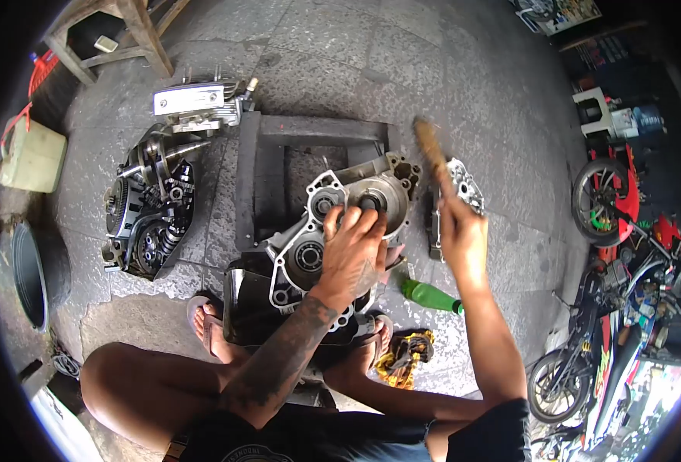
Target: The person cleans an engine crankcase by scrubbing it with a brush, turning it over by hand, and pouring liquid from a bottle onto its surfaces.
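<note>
Two bare hands over one metal casing (396, 202), which lies open side up between frame and tray, above the feet; what bears its weight, cannot tell.

Left hand (353, 250): on the casing, fingers bent down at a dark round piece (370, 203) in the bowl; whether they grip it, cannot tell. Right hand (462, 231): closed round a brown stick (431, 150), raised right of the casing, far end angled up and leftward, blurred. Stick apart from the casing.

One bearing (310, 256) shows in the casing, left of the left hand. Grey frame (321, 127) beyond; dark tray (242, 308) at the near side. Green bottle (431, 296) on its side, right of the tray; yellow-and-black cloth (406, 358) crumpled nearer the person, by the sandalled right foot (377, 339).

Left on the floor (333, 46): engine part (152, 212) with gears and shaft, finned block (198, 104) just beyond it. Another metal part (464, 185) on the right, partly behind the right hand. Motorcycles (614, 204) along the right edge.
</note>
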`<action>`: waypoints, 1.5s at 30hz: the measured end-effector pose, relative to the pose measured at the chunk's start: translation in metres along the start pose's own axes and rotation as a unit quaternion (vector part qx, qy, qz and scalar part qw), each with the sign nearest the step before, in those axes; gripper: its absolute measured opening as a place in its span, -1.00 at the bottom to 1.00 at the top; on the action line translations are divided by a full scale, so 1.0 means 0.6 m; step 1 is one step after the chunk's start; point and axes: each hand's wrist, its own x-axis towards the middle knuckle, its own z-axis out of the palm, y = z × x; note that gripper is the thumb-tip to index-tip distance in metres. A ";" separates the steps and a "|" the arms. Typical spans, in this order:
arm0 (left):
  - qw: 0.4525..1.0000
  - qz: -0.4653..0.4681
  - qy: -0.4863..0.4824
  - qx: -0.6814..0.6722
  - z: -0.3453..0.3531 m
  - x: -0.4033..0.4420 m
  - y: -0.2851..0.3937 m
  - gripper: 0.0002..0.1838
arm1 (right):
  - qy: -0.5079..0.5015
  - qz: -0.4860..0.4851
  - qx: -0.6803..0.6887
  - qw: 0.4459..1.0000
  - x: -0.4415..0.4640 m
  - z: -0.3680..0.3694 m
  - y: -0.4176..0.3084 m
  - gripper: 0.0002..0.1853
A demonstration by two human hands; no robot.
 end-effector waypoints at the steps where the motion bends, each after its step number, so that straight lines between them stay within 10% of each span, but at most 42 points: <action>1: 1.000 -0.005 -0.013 0.003 -0.001 -0.001 0.000 -0.56 | 0.019 -0.072 -0.008 0.997 0.001 0.017 0.000 -0.52; 45: 0.999 0.033 -0.010 0.017 -0.006 0.001 0.003 -0.57 | -0.006 -0.090 0.026 0.996 0.047 0.066 0.020 -0.55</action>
